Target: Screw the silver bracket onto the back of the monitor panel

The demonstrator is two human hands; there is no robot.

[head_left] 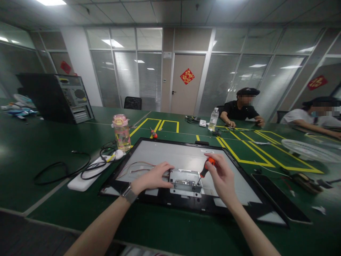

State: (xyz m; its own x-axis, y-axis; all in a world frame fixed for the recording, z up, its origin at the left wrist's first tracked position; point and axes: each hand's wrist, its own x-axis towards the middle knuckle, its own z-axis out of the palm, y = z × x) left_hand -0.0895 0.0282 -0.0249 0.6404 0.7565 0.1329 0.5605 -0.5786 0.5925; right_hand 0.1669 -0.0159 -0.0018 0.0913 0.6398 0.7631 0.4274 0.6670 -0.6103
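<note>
A flat display panel [154, 151] with a black frame lies back side up on the green table before me. Near its front edge sits a metal bracket [183, 176] with a hinge-like part in it. My left hand [157, 175] rests at the bracket's left side, thumb and fingers spread against its edge. In my right hand [221, 174] is a screwdriver [204, 169] with an orange and black handle, pinched between thumb and fingers. Its shaft slants down to the right part of the bracket; the tip's exact seat is too small to tell. Thin wires run left of the bracket.
Left of the panel are a pink-lidded bottle [122, 133], a white power strip [90, 174] and black cables. A second screwdriver [153, 134] lies behind it. A dark slab [279, 197] borders the right side. Across the table sit two people, near a water bottle [213, 120].
</note>
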